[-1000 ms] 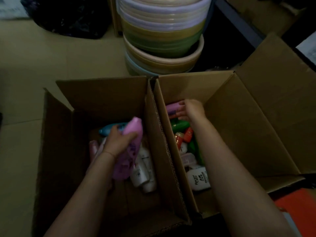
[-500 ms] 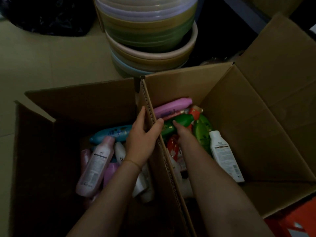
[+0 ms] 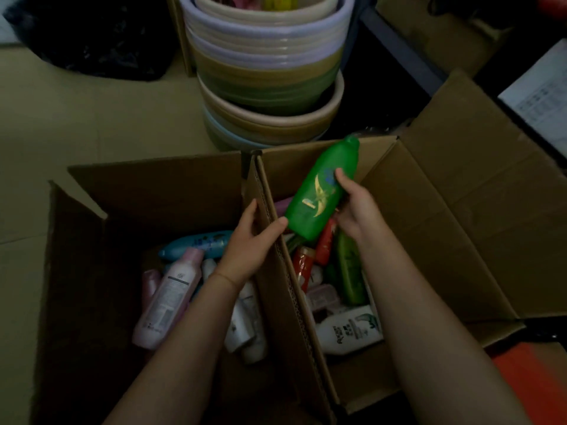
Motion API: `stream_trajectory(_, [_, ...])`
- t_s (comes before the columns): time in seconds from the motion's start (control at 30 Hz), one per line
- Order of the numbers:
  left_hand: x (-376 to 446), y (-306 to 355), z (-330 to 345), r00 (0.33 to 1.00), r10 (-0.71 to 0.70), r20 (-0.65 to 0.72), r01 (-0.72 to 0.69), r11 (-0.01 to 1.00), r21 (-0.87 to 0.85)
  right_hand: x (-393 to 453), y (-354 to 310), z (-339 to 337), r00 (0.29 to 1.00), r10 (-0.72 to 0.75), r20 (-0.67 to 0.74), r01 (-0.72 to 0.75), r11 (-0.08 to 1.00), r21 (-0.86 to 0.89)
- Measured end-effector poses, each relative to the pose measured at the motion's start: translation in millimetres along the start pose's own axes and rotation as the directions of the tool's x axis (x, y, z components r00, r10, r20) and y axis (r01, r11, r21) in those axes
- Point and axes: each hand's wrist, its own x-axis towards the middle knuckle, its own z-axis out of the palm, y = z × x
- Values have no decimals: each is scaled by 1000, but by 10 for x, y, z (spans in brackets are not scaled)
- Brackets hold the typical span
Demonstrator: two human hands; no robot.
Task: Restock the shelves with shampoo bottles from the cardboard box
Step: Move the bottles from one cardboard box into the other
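Observation:
Two open cardboard boxes stand side by side on the floor. The left box (image 3: pixel 159 185) holds a pink bottle (image 3: pixel 171 296), a teal bottle (image 3: pixel 196 243) and white bottles. The right box (image 3: pixel 460 240) holds green, red and white bottles, among them a white bottle (image 3: pixel 346 329) near its front. My right hand (image 3: pixel 356 210) grips a green shampoo bottle (image 3: pixel 322 191), raised above the right box with its cap pointing away from me. My left hand (image 3: pixel 251 240) grips the cardboard wall (image 3: pixel 294 302) between the two boxes, thumb on the right side.
A tall stack of plastic basins (image 3: pixel 267 81) stands right behind the boxes. A black bag (image 3: pixel 92 35) lies at the far left on the tiled floor. More cardboard (image 3: pixel 445 29) sits at the back right, an orange surface (image 3: pixel 534 388) at the lower right.
My right hand has lifted the green bottle out of the right box. My left hand let go of the pink bottle earlier and stays on the divider wall.

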Motion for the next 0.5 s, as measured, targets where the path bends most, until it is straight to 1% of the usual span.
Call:
stream_trajectory(0.07, [-97,55,-132,999,-42,-16,40,992,-123,-280,-218,212,991,-59,120,63,997,-32])
stream_trajectory(0.13, [-187,157,-274,996,-38,-76,17,966,-257,-554,-298,473,974,-84,208,123,976,-178])
stream_trajectory(0.17, [-220,214,-331,997,-30,-71,4,944,-331,-663,-270,609,963,-99,249,169,945,-279])
stream_trajectory(0.23, [-300,322,-418,999,24,-41,-40,890,-454,-830,-158,860,941,-153,301,282,848,-449])
stream_trajectory(0.27, [-336,335,-456,997,41,-65,-68,871,-486,-876,-101,948,933,-179,312,319,812,-488])
stream_trajectory(0.3, [-361,316,-493,992,30,-122,-87,865,-494,-890,-60,995,933,-185,308,325,798,-508])
stream_trajectory(0.33, [-378,251,-543,979,-12,-202,-81,892,-445,-887,-35,1004,939,-186,290,317,797,-515])
stream_trajectory(0.4, [-416,43,-632,935,-101,-340,18,971,-237,-824,-3,927,957,-176,229,277,781,-559])
stream_trajectory(0.43, [-423,-71,-664,922,-133,-364,83,985,-151,-765,22,853,966,-172,194,255,769,-587])
stream_trajectory(0.47, [-409,-175,-685,915,-172,-364,143,984,-105,-693,60,767,972,-179,153,235,762,-604])
stream_trajectory(0.5, [-393,-236,-684,914,-208,-348,186,978,-95,-605,106,681,976,-190,106,215,762,-611])
